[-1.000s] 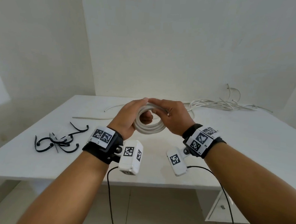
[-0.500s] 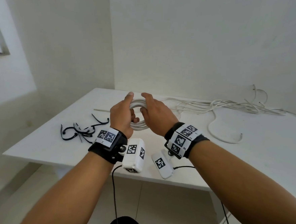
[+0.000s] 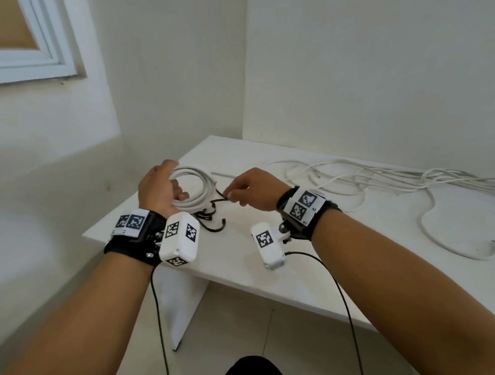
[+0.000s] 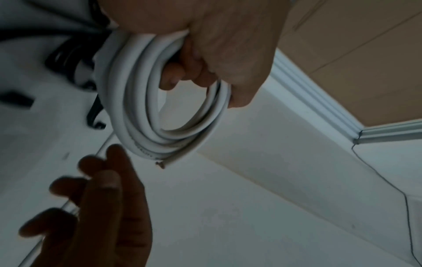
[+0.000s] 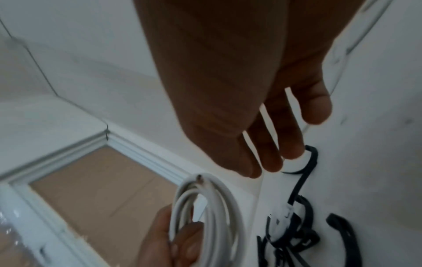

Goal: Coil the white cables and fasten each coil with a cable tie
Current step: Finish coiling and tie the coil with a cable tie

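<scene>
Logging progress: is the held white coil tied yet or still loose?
Loose: coil is bare in left hand; right hand pinches a black tie.

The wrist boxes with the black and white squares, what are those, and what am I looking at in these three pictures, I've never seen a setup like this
Those white boxes are small cameras strapped to a person's wrists; the checkered squares are printed markers. No robot is here, only two bare hands. The wide picture comes from a camera on the person's head, looking down at a white table. The other two look along each hand from the wrist.

The left hand grips a coil of white cable, seen close in the left wrist view. The right hand pinches one black cable tie from a small pile of ties. More loose white cables lie uncoiled at the back of the table.
</scene>
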The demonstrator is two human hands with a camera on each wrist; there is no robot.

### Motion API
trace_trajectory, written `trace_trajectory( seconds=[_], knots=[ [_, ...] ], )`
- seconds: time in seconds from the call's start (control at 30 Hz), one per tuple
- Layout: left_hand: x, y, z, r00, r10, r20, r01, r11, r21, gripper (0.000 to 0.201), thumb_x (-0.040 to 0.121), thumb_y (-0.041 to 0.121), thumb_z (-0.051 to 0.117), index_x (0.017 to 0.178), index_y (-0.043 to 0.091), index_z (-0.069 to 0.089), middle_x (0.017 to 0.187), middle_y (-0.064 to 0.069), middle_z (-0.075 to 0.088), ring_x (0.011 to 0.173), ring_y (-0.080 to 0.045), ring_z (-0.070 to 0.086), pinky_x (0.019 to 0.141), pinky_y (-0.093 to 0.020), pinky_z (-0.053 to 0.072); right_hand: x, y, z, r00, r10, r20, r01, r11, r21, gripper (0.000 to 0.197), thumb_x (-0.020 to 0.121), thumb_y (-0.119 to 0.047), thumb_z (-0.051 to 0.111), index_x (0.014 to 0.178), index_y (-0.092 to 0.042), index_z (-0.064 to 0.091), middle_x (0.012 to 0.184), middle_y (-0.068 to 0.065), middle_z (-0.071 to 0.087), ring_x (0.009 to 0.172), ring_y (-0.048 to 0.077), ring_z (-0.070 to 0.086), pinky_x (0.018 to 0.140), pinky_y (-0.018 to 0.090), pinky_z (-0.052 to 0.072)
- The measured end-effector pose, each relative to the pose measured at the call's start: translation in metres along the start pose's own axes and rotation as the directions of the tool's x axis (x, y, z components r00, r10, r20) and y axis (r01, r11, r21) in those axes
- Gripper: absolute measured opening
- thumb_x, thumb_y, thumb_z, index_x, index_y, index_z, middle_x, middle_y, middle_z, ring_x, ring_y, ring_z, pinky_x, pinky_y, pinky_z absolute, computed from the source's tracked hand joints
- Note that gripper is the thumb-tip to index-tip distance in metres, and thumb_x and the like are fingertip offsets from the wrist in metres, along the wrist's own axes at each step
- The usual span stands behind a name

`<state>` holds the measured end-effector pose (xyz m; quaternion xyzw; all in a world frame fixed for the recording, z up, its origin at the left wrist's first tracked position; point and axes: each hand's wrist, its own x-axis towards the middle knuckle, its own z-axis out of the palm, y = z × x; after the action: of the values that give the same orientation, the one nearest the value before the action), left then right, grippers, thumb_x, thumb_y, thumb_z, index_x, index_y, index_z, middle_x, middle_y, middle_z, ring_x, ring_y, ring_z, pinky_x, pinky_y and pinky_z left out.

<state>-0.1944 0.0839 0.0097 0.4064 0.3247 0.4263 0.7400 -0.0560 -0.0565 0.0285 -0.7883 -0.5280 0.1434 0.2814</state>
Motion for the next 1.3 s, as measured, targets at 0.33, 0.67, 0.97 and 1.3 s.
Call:
trace_trajectory(
  seconds=[0.33,0.67,0.97,1.3],
  knots=[
    [0.029,0.013,-0.055,0.986,0.026,-0.167,-0.023,1.000,0.018,0.028,0.083,0.017,0.060,0.065,0.014,0.040,0.047,0.003,0.025,0.043,-0.017,0.023,0.043,-0.019,0.026,0.076,-0.032,0.056,0.998,0.013,0.063,0.003,0.968,-0.251,0.014,0.082,-0.022,0.076,0.093,-0.015,0.079,0.089,0.001,0.075,0.080,0.015,0.068,0.072,0.027,0.055],
    [0.032,0.011,-0.051,0.984,0.000,-0.177,-0.005,0.999,-0.033,0.024,0.082,0.018,0.063,0.066,0.015,0.044,0.053,0.001,0.026,0.044,-0.017,0.024,0.044,-0.021,0.027,0.084,-0.025,0.062,0.998,0.031,0.054,-0.015,0.962,-0.272,0.016,0.080,-0.018,0.070,0.075,-0.004,0.074,0.077,0.009,0.075,0.074,0.023,0.071,0.067,0.033,0.060],
    [0.022,-0.006,-0.007,0.995,-0.056,-0.081,0.052,0.997,-0.053,0.029,0.082,0.018,0.063,0.063,0.016,0.042,0.050,0.003,0.023,0.043,-0.016,0.020,0.044,-0.022,0.025,0.039,0.036,-0.010,0.988,0.095,-0.120,-0.110,0.986,-0.125,0.011,0.092,-0.022,0.056,0.087,-0.017,0.064,0.070,-0.007,0.072,0.063,0.008,0.068,0.060,0.022,0.050],
    [-0.030,-0.070,0.127,0.971,-0.152,0.183,0.148,0.988,0.039,0.026,0.087,0.018,0.064,0.068,0.015,0.046,0.045,0.004,0.028,0.039,-0.014,0.025,0.041,-0.021,0.027,-0.063,0.146,-0.072,0.843,0.352,-0.408,-0.306,0.936,0.174,0.011,0.085,-0.018,0.069,0.078,-0.011,0.067,0.065,-0.001,0.073,0.053,0.010,0.068,0.056,0.025,0.057]
  ],
)
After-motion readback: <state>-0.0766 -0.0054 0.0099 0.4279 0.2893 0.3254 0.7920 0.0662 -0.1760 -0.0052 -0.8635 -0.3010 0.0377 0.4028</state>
